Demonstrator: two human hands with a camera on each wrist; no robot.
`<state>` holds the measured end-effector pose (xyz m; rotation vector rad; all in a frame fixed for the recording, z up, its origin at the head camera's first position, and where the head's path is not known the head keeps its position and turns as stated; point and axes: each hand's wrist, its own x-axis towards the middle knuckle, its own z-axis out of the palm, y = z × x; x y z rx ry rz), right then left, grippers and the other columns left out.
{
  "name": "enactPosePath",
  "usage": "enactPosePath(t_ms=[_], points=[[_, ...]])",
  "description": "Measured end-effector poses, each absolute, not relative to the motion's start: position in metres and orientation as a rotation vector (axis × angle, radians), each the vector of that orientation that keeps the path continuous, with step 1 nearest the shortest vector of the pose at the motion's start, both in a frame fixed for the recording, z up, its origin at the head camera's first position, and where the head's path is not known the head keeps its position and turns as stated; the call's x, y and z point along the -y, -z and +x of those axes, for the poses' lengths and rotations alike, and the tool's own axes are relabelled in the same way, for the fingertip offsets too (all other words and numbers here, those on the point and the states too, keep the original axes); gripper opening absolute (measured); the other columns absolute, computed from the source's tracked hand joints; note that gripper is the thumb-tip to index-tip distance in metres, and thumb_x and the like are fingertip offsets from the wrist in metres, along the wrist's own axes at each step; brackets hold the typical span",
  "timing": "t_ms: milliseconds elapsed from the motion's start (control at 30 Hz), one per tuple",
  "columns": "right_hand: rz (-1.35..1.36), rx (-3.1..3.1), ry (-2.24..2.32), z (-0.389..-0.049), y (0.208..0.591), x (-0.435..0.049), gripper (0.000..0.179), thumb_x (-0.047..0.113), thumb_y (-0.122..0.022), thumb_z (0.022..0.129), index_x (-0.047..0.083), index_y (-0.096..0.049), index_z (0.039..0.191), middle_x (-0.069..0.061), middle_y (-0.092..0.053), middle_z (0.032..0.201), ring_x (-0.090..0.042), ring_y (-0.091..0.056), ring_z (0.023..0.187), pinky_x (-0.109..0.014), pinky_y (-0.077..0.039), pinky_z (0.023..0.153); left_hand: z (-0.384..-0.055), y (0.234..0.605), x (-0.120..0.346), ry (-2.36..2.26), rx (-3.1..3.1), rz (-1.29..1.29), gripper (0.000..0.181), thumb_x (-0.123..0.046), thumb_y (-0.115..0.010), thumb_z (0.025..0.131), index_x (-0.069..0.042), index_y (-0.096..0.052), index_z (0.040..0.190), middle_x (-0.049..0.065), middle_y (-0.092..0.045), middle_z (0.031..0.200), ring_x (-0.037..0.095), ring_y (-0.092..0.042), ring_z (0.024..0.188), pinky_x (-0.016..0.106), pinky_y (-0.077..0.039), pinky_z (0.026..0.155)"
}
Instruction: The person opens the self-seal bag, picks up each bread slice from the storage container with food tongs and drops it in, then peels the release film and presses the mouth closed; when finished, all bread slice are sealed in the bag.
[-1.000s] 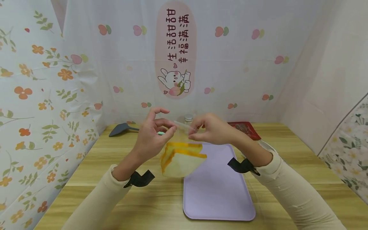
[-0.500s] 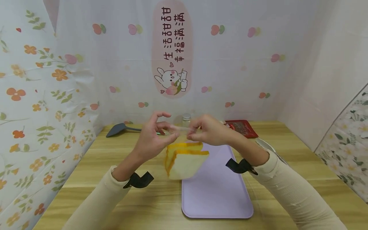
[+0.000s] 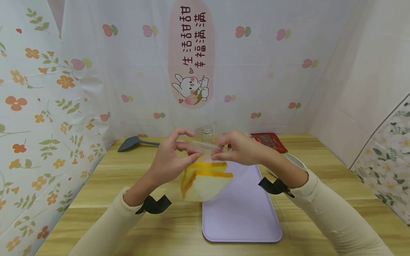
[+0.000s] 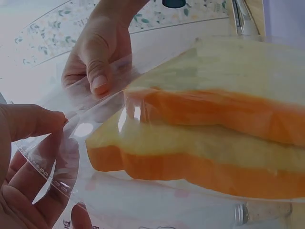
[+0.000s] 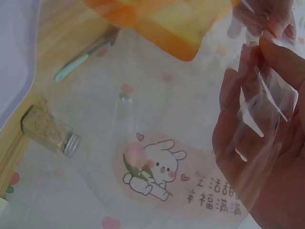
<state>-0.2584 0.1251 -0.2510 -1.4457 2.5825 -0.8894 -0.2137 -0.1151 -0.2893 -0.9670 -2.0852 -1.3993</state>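
A clear plastic bag [image 4: 107,112] hangs between my two hands above the table, with bread slices [image 3: 209,186] inside. The slices have pale faces and orange-brown crusts. At the left of its mouth, my left hand [image 3: 171,158] pinches the film between thumb and fingers, its index finger arched above. On the other side, my right hand [image 3: 241,147] pinches the bag's edge with thumb and fingertips. In the left wrist view the bread [image 4: 214,107] lies a little away from the fingers, behind the film. The bag overlaps the left edge of a lilac tray [image 3: 243,217] in the head view.
A dark spatula [image 3: 129,143] lies at the back left. Behind the hands stands a small glass jar [image 3: 207,136] with a metal lid. A red packet [image 3: 270,142] and a whitish spoon-like utensil [image 3: 294,160], partly behind the right arm, are at the right. Patterned curtains surround the table.
Both hands and the bagged bread have sunk slightly, and the right hand has shifted a little to the right. Both keep their pinch on the bag. The head view has shifted slightly.
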Motion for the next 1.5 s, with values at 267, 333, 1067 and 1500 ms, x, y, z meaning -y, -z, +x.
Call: enactPosePath(t_ms=[267, 333, 1067, 1500], points=[[-1.529, -2.575, 0.849, -0.259, 0.252, -0.137, 0.005, 0.022, -0.075, 0.090, 0.018, -0.076, 0.087, 0.008, -0.070, 0.079, -0.013, -0.057, 0.072, -0.027, -0.052, 0.060, -0.208, 0.287, 0.119, 1.431, 2.057, -0.991, 0.044, 0.003, -0.077, 0.083, -0.001, -0.050, 0.117, 0.011, -0.076, 0.083, 0.014, -0.072, 0.077, 0.026, -0.041, 0.056], [-1.521, -2.581, 0.849, -0.260, 0.253, -0.141, 0.004, 0.021, -0.075, 0.090, 0.017, -0.076, 0.088, 0.010, -0.070, 0.081, -0.013, -0.058, 0.074, -0.028, -0.053, 0.062, -0.207, 0.286, 0.121, 1.447, 2.051, -0.995, 0.044, 0.004, -0.077, 0.083, -0.001, -0.049, 0.117, 0.013, -0.075, 0.083, 0.016, -0.073, 0.078, 0.025, -0.044, 0.058], [-1.609, -2.664, 1.052, -0.270, 0.274, -0.198, 0.016, 0.004, -0.078, 0.084, 0.019, -0.074, 0.086, 0.009, -0.067, 0.081, -0.010, -0.053, 0.065, -0.023, -0.044, 0.053, -0.201, 0.290, 0.135, 1.490, 1.990, -0.936, 0.044, 0.009, -0.076, 0.082, 0.003, -0.046, 0.113, 0.014, -0.075, 0.082, 0.024, -0.074, 0.082, 0.026, -0.052, 0.060], [-1.726, -2.589, 1.270, -0.269, 0.273, -0.208, 0.029, -0.013, -0.074, 0.081, 0.014, -0.075, 0.090, 0.000, -0.065, 0.076, -0.011, -0.047, 0.058, -0.023, -0.040, 0.048, -0.201, 0.288, 0.137, 1.476, 1.842, -1.025, 0.042, 0.018, -0.074, 0.077, 0.008, -0.042, 0.103, 0.018, -0.074, 0.082, 0.014, -0.072, 0.074, 0.029, -0.038, 0.056]])
